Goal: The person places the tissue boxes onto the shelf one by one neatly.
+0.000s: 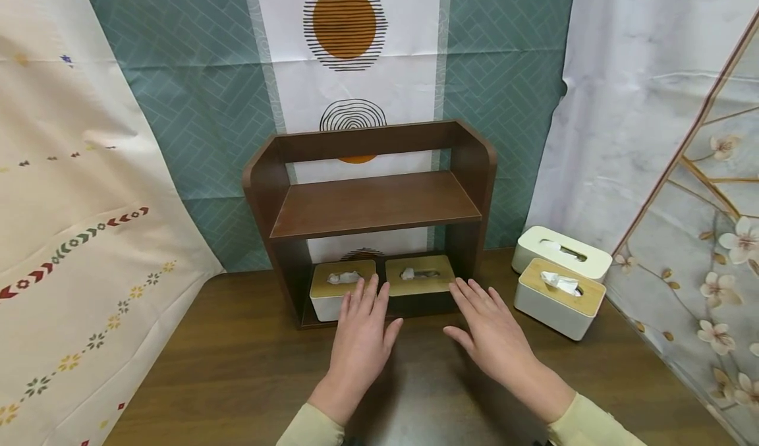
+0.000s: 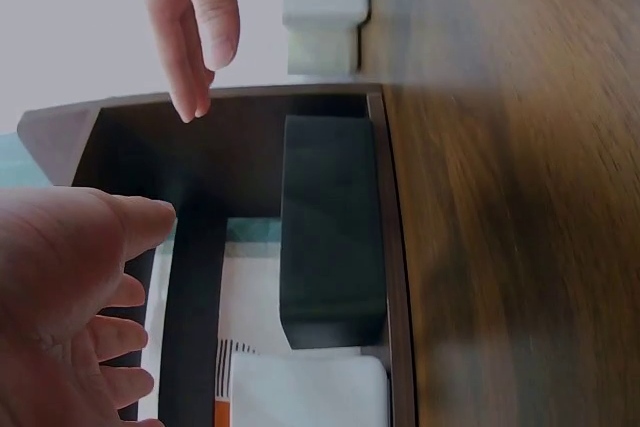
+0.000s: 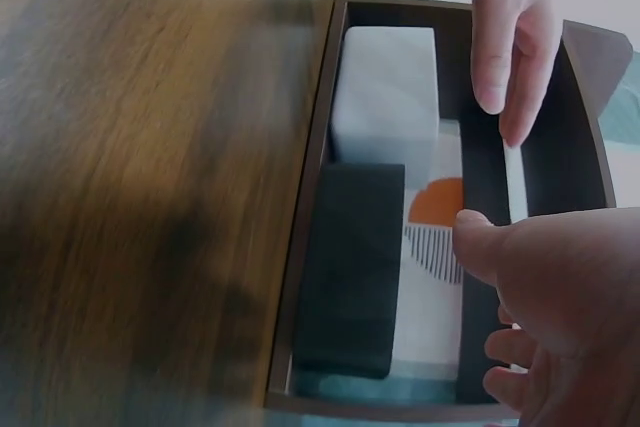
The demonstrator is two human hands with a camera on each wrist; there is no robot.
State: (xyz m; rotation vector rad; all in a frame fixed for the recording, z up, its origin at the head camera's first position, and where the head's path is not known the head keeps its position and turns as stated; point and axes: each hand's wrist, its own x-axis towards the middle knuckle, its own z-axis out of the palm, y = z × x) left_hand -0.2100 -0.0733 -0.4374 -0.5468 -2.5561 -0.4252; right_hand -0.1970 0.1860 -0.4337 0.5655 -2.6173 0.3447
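Note:
A dark brown two-tier wooden shelf (image 1: 373, 202) stands on the wooden table (image 1: 237, 367). Its lower compartment holds two white tissue boxes with wooden lids, a left one (image 1: 342, 289) and a right one (image 1: 419, 277). My left hand (image 1: 362, 331) hovers flat, fingers straight, just in front of the left box and holds nothing. My right hand (image 1: 486, 327) is spread the same way in front of the shelf's right post, also empty. In the right wrist view the right box (image 3: 350, 267) looks dark in shadow beside the pale left box (image 3: 385, 87).
Two more tissue boxes stand on the table right of the shelf, an all-white one (image 1: 561, 251) behind a wooden-lidded one (image 1: 560, 298). Patterned cloth backdrops (image 1: 178, 103) hang behind and on both sides. The shelf's upper board (image 1: 379, 202) carries nothing.

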